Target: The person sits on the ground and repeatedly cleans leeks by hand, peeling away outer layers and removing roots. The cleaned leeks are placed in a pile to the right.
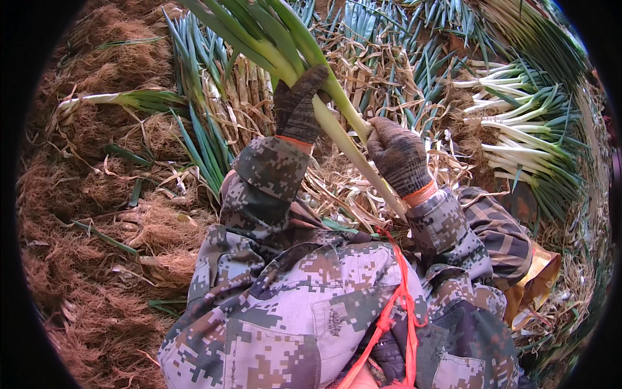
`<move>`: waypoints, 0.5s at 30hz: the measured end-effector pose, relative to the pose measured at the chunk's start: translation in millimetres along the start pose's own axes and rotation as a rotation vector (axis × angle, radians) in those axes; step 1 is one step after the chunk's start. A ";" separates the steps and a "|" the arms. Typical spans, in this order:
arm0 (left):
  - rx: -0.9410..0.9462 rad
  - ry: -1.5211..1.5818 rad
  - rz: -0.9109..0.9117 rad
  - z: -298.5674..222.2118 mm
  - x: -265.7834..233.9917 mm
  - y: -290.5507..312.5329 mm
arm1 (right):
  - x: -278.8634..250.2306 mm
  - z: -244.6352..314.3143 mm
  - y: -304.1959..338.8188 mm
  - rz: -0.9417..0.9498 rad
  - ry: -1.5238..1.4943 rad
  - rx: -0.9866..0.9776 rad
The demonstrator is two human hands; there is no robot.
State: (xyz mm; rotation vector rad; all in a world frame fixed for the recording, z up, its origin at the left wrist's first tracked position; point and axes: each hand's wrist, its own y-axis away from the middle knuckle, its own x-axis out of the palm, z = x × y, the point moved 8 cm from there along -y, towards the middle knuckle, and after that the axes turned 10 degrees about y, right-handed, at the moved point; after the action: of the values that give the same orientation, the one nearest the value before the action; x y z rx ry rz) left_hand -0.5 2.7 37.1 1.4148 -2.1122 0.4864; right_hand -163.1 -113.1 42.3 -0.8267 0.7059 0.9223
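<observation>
My left hand (298,104) and right hand (398,155), both gloved, grip 1 leek (337,123) on its firm pale shank; leaves look floppy, likely light.

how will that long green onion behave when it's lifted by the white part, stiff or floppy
The green onion probably stays fairly stiff along its pale stalk, which runs straight between the left hand and the right hand. Its long green leaves look likelier to bend and sway. It seems light for its length, and the knit gloves should limit slipping.
</observation>
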 end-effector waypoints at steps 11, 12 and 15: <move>-0.027 0.116 0.251 -12.1 14.3 -4.4 | 47.3 -68.7 31.6 0.074 -1.360 0.488; -0.036 0.138 0.298 -14.1 16.6 -6.8 | 44.0 -60.4 26.4 0.082 -1.446 0.432; -0.002 0.225 0.229 -12.8 4.5 -20.8 | 20.9 -44.1 27.5 0.118 -1.459 0.316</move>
State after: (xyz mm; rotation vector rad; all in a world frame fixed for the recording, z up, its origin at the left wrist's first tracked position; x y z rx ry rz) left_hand 20.4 -1.2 49.9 1.0661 -2.0969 0.6977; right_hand -185.9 -132.5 -5.1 0.2757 -0.3932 1.1911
